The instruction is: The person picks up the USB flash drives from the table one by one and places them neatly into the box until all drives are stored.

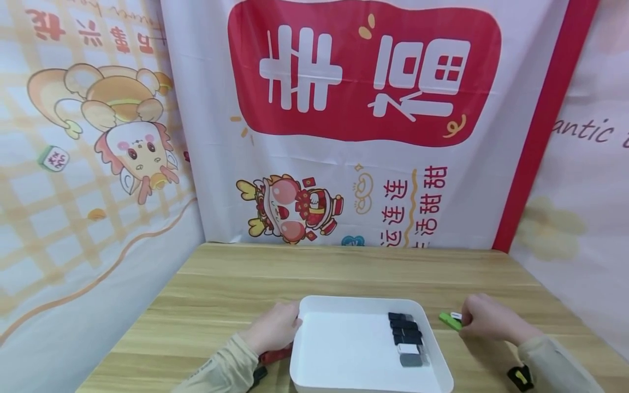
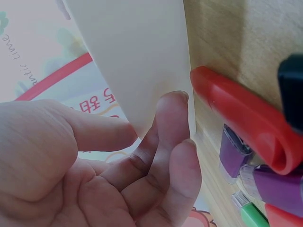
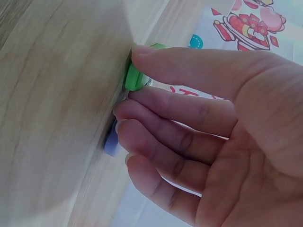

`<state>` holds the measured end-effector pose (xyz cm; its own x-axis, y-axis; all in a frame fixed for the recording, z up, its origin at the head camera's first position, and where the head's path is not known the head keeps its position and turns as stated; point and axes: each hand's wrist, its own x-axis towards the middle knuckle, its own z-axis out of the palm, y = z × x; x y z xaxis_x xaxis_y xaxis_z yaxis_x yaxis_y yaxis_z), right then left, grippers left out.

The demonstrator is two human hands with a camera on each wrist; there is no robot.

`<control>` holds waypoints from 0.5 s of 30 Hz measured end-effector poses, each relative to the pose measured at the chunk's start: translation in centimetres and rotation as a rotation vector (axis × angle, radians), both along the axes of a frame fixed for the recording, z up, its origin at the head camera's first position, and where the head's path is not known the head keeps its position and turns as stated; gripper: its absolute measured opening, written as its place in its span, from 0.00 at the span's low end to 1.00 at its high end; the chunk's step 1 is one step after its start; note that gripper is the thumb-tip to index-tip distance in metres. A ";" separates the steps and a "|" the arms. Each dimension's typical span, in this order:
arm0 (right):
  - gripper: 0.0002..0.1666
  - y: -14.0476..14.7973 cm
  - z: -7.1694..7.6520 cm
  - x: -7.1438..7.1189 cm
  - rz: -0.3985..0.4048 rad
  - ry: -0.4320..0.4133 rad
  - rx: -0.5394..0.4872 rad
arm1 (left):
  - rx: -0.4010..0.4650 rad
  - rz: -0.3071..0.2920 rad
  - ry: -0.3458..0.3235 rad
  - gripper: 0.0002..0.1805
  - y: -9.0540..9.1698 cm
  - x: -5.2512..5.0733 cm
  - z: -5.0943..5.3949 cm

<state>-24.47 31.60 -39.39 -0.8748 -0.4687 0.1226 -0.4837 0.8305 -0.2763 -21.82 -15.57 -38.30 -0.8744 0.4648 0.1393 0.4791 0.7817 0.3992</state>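
At the left rim of a white tray [image 1: 344, 349] my left hand [image 1: 276, 329] grips the wall, its thumb over the edge and fingers on the outer side, as the left wrist view shows. Inside the tray, along its right side, lies a row of several black, white and grey USB sticks [image 1: 407, 334]. To the right of the tray, my right hand [image 1: 488, 318] pinches a green USB stick [image 3: 134, 77] low at the tabletop between thumb and index finger. A blue-violet piece [image 3: 111, 142] lies by its other fingertips, partly hidden.
Left of the tray, partly under the left arm, lie a red USB stick [image 2: 246, 118], purple ones [image 2: 234, 153], a green one [image 2: 251, 213] and a black object [image 2: 291, 90]. A black-and-yellow item [image 1: 521, 377] lies by the right sleeve. Printed cloths hang around the wooden table [image 1: 344, 267].
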 end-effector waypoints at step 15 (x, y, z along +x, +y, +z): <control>0.12 -0.5 0.3 0.7 -0.049 0.028 0.011 | -0.003 -0.007 0.022 0.08 0.2 0.1 0.0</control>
<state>-23.75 31.08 -39.05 -0.8929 -0.4270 0.1428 -0.4501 0.8561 -0.2541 -21.71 -15.41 -38.29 -0.8677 0.4717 0.1569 0.4935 0.7795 0.3858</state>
